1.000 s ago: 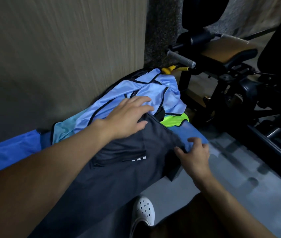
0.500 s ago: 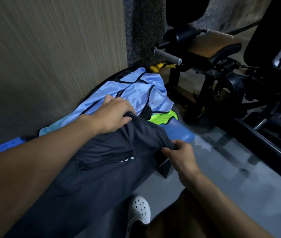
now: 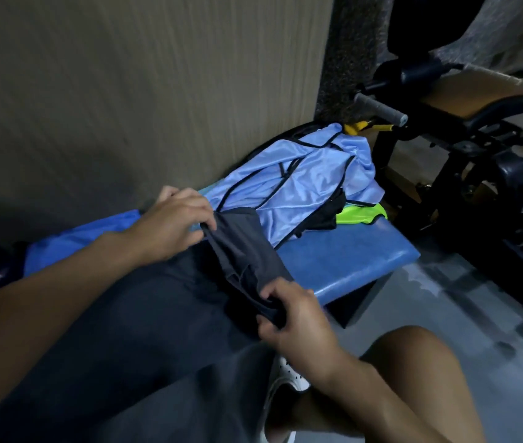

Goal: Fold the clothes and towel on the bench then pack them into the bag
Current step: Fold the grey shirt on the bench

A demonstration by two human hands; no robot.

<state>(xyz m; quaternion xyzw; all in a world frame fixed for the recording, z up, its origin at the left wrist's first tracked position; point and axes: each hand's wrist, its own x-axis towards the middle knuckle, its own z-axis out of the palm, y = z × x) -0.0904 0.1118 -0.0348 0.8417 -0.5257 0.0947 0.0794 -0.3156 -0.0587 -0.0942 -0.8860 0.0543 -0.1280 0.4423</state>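
While both hands grip it, the grey garment (image 3: 247, 257) lies along the bench (image 3: 349, 260), its far end raised off the pad as a taut band. The left hand (image 3: 173, 225) pinches the band's upper corner, on the wall side of the bench. The right hand (image 3: 295, 318) clenches the lower corner at the bench's front edge. No writing or brand can be read on any cloth.

Towards the far end of the bench lies a light blue shirt (image 3: 301, 187) with dark piping, crumpled. A neon green garment (image 3: 362, 215) shows from under it at the bench's end. A bright blue cloth (image 3: 78, 238) lies at the near end of the bench, against the wall (image 3: 126, 91). Beyond the far end stands a black exercise machine (image 3: 477, 100). Below the front edge is a white shoe (image 3: 288, 375).

Compared with half a second ago, the garment's end no longer covers the bench's far corner: it has been drawn back, and bare blue pad shows there. The small white marks seen on the garment then are now out of sight.
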